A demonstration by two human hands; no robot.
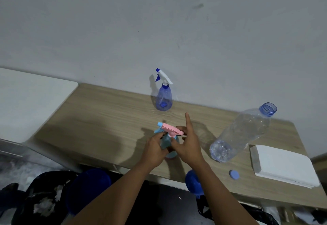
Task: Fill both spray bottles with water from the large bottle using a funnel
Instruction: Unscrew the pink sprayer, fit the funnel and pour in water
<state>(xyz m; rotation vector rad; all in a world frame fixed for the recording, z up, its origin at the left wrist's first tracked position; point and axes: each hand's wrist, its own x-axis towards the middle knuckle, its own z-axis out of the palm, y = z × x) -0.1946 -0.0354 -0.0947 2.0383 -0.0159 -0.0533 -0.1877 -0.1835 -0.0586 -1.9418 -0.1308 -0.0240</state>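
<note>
A pale grey wall (123,30), scuffed and bearing a dark smudge (198,5), rises beyond the left hand (154,148) and right hand (188,145). A light wood-grain bench (106,118) stands against it beneath both. Left of the left hand, a white round-cornered surface (31,97) sits beside the bench. The light is dim, the shadows soft.

Matt wood-grain table (109,118), clear glossy plastic large bottle (242,134).

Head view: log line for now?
left grip: holds pink-top sprayer | right grip: grips its collar | blue sprayer: head on | large bottle: uncapped | funnel: idle
</note>
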